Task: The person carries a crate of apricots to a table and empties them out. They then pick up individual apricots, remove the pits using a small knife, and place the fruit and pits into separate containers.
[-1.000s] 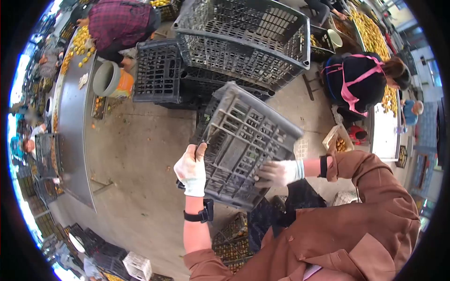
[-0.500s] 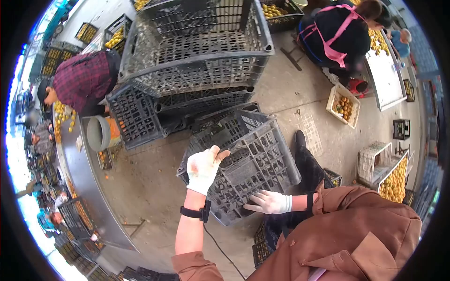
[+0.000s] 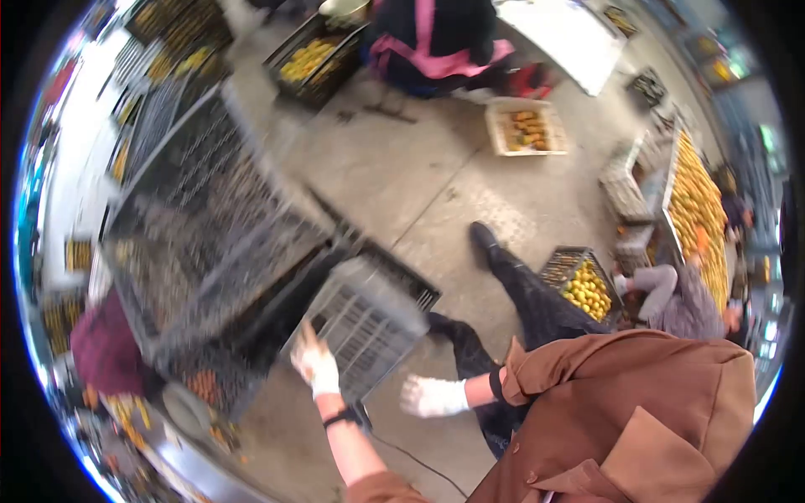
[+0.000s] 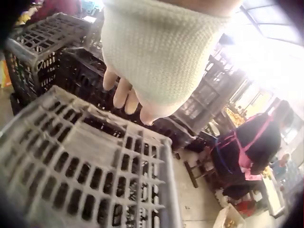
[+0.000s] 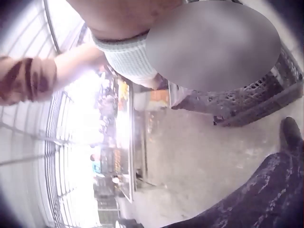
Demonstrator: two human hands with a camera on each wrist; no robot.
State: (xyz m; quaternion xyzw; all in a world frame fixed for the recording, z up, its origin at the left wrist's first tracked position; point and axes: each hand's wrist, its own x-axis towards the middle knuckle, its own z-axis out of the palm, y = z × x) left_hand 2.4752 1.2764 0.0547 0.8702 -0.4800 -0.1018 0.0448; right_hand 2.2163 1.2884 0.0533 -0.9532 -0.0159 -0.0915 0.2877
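Note:
A worn dark plastic crate with a slotted face stands low in front of me, against other black crates. My gloved left hand is at its near left side in the head view. In the left wrist view the left hand's fingers hang loosely extended over the crate's edge, with nothing gripped. My gloved right hand hangs apart from the crate, near my leg, and holds nothing. A grey blurred oval covers much of the right wrist view, where the knitted cuff shows.
Large black crates are stacked at the left. On the floor sit a black crate of yellow-green fruit and a pale crate of orange fruit. A person in a pink-strapped apron is ahead, and fruit covers a table at right.
The crate, gripped by the left hand and touched by the right, has gone down and been let go. Both hands have come off it, while the head view has swung right.

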